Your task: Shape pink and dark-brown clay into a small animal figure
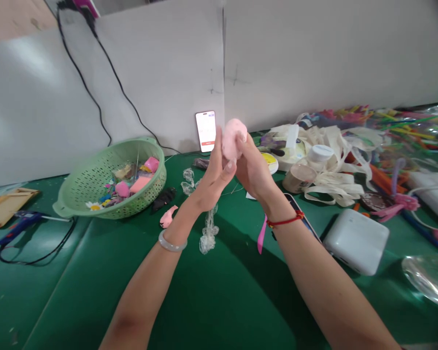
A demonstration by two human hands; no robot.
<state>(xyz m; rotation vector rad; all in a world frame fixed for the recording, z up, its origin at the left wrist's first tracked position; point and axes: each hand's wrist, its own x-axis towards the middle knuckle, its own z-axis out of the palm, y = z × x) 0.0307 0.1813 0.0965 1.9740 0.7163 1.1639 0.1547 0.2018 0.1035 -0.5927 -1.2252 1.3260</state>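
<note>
Hands: together, raised above the middle of the table, with the soft pink ball held between them
Left hand [213, 177]: fingers [218, 150] pressed against the ball's left side, palm turned toward the right hand
Right hand [253, 170]: fingertips [242, 142] pressed on the ball's right side, palm turned toward the left hand
Soft pink ball [234, 140]: clamped between both hands, in front of the far wall; its material cannot be told
Left wrist: pale translucent bangle [172, 241]
Right wrist: red cord bracelet [284, 221]
Just below the right hand: pink ribbon [262, 235] hanging beside the wrist
Just below the left hand: crumpled clear plastic [208, 233] and a small pink foam piece [168, 216]
Far, behind the hands: smartphone [206, 131] standing upright against the white wall panel [113, 82], its screen lit
Left of the hands: green plastic colander [109, 177] tilted and holding colourful craft pieces, with a black scrap [163, 199] beside it
Far left: blue hot glue gun [20, 227] near a wooden tray [7, 206]
Right of the hands: tangled cream ribbon [332, 165], a white lidded jar [320, 154], and a white box [355, 241]
Far right: heaped multicoloured pipe cleaners [397, 121]
Underneath: green table cover [241, 301]
</note>
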